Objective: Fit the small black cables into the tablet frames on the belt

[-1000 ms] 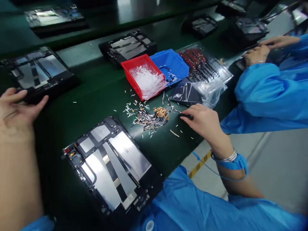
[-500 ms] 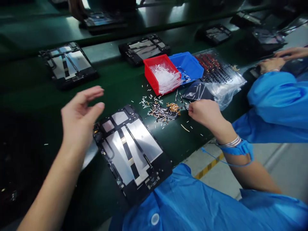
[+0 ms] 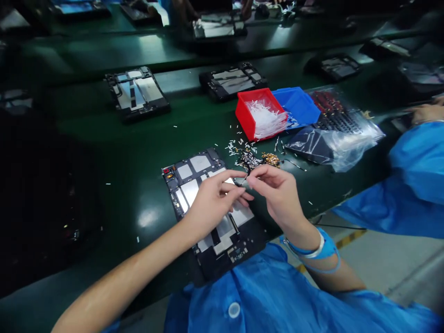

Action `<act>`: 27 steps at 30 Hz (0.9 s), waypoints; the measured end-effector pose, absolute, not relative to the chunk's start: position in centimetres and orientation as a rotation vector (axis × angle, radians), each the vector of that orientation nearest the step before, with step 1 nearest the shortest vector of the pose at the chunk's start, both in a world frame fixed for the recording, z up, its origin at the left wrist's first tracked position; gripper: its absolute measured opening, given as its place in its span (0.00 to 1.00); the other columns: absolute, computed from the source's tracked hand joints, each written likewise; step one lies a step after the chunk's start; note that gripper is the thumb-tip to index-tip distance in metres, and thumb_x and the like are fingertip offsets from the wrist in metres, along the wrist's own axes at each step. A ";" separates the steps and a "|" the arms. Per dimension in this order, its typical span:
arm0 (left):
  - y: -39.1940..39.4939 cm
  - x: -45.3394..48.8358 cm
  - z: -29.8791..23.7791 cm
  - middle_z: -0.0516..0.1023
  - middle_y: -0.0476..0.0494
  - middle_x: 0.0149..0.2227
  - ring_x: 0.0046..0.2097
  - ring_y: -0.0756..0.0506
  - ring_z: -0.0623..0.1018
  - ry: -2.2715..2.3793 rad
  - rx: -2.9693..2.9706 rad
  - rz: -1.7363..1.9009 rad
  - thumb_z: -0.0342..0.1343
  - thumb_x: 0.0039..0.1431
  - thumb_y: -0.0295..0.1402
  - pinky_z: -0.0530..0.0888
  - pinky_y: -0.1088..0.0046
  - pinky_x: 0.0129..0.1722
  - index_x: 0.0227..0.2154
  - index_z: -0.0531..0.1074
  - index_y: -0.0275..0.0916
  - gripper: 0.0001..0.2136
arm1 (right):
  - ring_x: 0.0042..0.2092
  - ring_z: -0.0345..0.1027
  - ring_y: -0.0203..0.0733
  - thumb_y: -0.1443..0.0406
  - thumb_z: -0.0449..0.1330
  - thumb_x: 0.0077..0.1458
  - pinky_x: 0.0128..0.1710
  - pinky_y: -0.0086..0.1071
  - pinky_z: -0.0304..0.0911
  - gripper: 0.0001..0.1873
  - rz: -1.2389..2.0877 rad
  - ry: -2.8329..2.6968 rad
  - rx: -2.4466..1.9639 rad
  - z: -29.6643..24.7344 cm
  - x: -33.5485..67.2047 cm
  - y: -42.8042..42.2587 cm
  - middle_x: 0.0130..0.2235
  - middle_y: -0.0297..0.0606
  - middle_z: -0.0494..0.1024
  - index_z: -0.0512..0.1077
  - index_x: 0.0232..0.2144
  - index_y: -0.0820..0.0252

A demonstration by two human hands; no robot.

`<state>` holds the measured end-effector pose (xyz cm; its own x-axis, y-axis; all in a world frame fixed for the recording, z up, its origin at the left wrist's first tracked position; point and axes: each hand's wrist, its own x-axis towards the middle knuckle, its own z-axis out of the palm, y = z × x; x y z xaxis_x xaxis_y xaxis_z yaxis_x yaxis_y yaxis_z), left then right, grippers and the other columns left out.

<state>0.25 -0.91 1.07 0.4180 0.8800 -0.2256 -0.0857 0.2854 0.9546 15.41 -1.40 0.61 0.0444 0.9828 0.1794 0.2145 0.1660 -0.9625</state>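
My left hand [image 3: 212, 200] and my right hand [image 3: 275, 192] meet above an opened tablet chassis [image 3: 194, 178] that lies on the green belt near me. Both pinch one small thin cable part [image 3: 243, 180] between their fingertips. Just beyond the hands lies a heap of small flex cables with gold ends [image 3: 256, 159] and scattered white bits. A blue strap circles my right wrist.
A red bin [image 3: 244, 113] of white strips and a blue bin [image 3: 298, 104] stand behind the heap, next to clear bags of parts [image 3: 333, 138]. More opened tablets [image 3: 137, 92] ride the green belt [image 3: 104, 152]. A co-worker's blue sleeve [image 3: 416, 175] fills the right.
My left hand swung in from the left and my right hand came back from the cable heap with a small part; both now pinch it over the tablet. The view shifted.
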 end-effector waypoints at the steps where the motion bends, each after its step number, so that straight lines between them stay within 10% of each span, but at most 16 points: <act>1: -0.8 0.2 1.1 0.81 0.43 0.28 0.27 0.48 0.79 0.945 1.043 0.781 0.55 0.56 0.28 0.69 0.80 0.20 0.40 0.71 0.34 0.09 | 0.25 0.66 0.33 0.64 0.63 0.49 0.22 0.28 0.60 0.04 0.831 -1.413 -1.264 0.5 14.9 -1.4 0.25 0.31 0.76 0.73 0.25 0.57; 13: 0.2 -0.8 0.9 0.76 0.49 0.22 0.22 0.53 0.74 1.054 1.324 0.838 0.52 0.56 0.23 0.67 0.81 0.18 0.29 0.79 0.37 0.10 | 0.32 0.73 0.39 0.69 0.57 0.57 0.33 0.36 0.69 0.09 0.053 -2.072 -1.150 0.9 15.2 -0.5 0.31 0.35 0.82 0.76 0.29 0.53; 27: 0.7 -1.0 0.1 0.78 0.46 0.29 0.30 0.46 0.80 0.905 1.050 0.780 0.52 0.58 0.26 0.75 0.78 0.21 0.53 0.59 0.35 0.20 | 0.33 0.74 0.40 0.69 0.57 0.57 0.33 0.36 0.70 0.10 0.046 -2.178 -1.063 0.2 15.1 0.7 0.31 0.35 0.82 0.76 0.27 0.54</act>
<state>-1.05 0.74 0.15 0.4244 0.8734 -0.2388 -0.1076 0.3105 0.9445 15.12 0.67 0.17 -0.4164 0.7034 0.5760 0.6784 0.6622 -0.3182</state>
